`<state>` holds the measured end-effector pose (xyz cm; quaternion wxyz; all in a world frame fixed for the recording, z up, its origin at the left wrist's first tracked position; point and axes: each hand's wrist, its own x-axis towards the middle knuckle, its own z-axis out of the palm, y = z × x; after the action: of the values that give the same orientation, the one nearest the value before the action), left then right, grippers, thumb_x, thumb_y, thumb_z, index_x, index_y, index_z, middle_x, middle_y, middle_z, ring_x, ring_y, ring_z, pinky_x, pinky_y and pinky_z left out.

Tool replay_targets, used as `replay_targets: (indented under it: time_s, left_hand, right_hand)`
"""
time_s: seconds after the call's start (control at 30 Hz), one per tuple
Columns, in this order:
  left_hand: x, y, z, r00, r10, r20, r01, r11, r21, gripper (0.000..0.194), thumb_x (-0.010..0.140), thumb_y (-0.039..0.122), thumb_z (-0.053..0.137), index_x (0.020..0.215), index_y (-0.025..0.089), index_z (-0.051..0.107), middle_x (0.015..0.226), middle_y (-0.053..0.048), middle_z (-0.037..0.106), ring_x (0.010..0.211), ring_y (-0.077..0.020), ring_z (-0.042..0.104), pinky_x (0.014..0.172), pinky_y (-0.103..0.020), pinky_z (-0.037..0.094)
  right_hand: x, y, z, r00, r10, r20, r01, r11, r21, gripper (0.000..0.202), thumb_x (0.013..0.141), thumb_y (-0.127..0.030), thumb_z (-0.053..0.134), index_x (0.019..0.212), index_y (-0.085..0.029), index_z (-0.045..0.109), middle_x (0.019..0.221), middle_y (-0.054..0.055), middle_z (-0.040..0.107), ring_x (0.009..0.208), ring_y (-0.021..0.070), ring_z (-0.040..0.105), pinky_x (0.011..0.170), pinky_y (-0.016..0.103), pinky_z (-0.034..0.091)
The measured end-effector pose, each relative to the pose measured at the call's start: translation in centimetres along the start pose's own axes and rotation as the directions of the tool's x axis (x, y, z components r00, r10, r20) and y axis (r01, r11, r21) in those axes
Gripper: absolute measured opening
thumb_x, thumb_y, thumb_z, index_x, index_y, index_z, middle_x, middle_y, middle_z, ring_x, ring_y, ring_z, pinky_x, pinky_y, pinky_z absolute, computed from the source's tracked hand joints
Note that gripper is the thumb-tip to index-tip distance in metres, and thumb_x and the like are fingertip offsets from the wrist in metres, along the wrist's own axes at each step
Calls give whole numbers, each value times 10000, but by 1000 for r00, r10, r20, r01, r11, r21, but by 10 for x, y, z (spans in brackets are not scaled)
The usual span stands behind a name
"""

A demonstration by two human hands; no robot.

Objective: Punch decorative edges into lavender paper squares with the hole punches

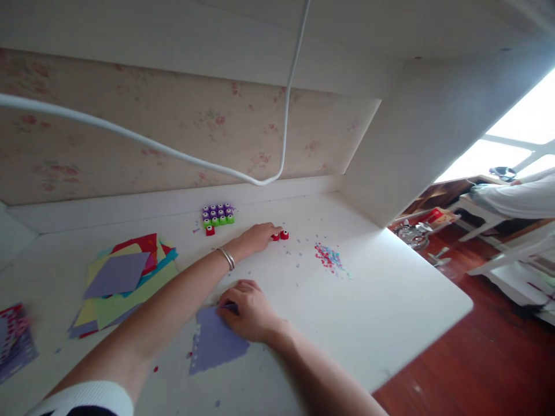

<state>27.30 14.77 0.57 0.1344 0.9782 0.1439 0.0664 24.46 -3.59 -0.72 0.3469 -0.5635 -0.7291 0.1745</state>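
My left hand (255, 238), with two bracelets at the wrist, reaches across the white table to a small red craft punch (275, 236). Its fingers close over that punch, partly hiding it. Right beside it stands a second red punch (284, 234). Nearer to me, my right hand (247, 309) grips the upper right edge of a purple sheet of paper (219, 342), which lies flat with notches punched along its edges. A third red punch (210, 230) stands in front of the rows of purple punches (217, 211) and green punches (222, 220) by the back edge.
Coloured paper sheets (117, 277) lie overlapped at the left, and punched scraps (15, 341) at the far left. A pile of red and blue confetti (332, 258) is on the right. A white cable (195, 159) hangs above. Further right, a person in pale clothing (520, 196) is partly visible.
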Motion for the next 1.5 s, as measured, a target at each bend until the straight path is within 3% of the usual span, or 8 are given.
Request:
replay_targets:
  time_s: [0.23, 0.47, 0.6, 0.7, 0.83, 1.1, 1.33, 1.5]
  left_hand:
    - [4, 3, 11, 993, -92, -74, 89, 995, -39, 473, 951, 231, 478, 1422, 201, 443, 1325, -118, 607, 1188, -248, 587, 996, -340, 420]
    - [-7, 20, 4, 989, -100, -106, 101, 995, 7, 449, 950, 251, 493, 1397, 229, 460, 1387, -85, 551, 1199, -227, 571, 988, -317, 427]
    - [-37, 15, -14, 977, -161, -143, 176, 979, 105, 332, 975, 285, 421, 1269, 252, 571, 1263, -73, 603, 1096, -223, 602, 900, -326, 467]
    - [-72, -6, -32, 944, -267, -196, 303, 935, 185, 323, 981, 240, 359, 1105, 195, 654, 1125, -106, 631, 1083, -244, 578, 922, -356, 446]
    - [-120, -40, -50, 880, -389, -271, 457, 849, 266, 343, 942, 143, 344, 1118, 135, 638, 1174, -171, 591, 1137, -305, 522, 954, -441, 421]
    - [-144, -64, -53, 891, -409, -200, 453, 834, 314, 462, 844, -13, 355, 1192, 182, 588, 1175, -116, 617, 1064, -244, 582, 879, -354, 465]
    - [-151, -63, -61, 909, -406, -95, 417, 871, 260, 325, 881, 90, 441, 1143, 199, 598, 1238, -98, 593, 1095, -222, 593, 900, -311, 444]
    - [-165, -56, -65, 889, -454, -61, 457, 869, 192, 206, 908, 264, 485, 1041, 181, 619, 1102, -114, 658, 983, -248, 643, 827, -324, 456]
  right_hand:
    - [0, 0, 1, 1000, 10, 2, -10, 1000, -21, 48, 831, -229, 662, 876, -215, 652, 842, 15, 727, 820, 175, 656, 915, 303, 415]
    - [0, -1, 0, 1000, 8, 6, -8, 1000, -19, 63, 823, -213, 664, 885, -222, 655, 850, 16, 728, 840, 180, 652, 917, 307, 419]
    - [0, -2, 0, 1000, 15, 7, -14, 1000, -22, 82, 808, -191, 676, 880, -221, 652, 838, 10, 725, 839, 177, 644, 920, 309, 413]
    - [0, -3, 0, 1000, 26, 10, -26, 999, -19, 68, 815, -200, 677, 876, -219, 653, 842, 10, 725, 844, 174, 641, 913, 312, 411]
    - [1, -5, 1, 999, 51, -1, -51, 998, -19, 58, 808, -202, 685, 857, -222, 661, 821, 8, 722, 832, 175, 636, 899, 325, 408]
    - [1, -5, 5, 997, 73, -30, -73, 997, 4, 27, 818, -222, 685, 837, -219, 666, 798, -1, 713, 805, 161, 632, 879, 319, 409]
    - [1, -5, 0, 982, 185, -40, -177, 971, 163, 53, 852, -245, 627, 832, -211, 663, 799, 3, 691, 750, 143, 609, 717, 256, 438]
    - [1, -1, 0, 960, 278, -36, -256, 923, 287, 87, 853, -276, 605, 859, -206, 658, 817, 8, 695, 743, 145, 613, 665, 253, 442]
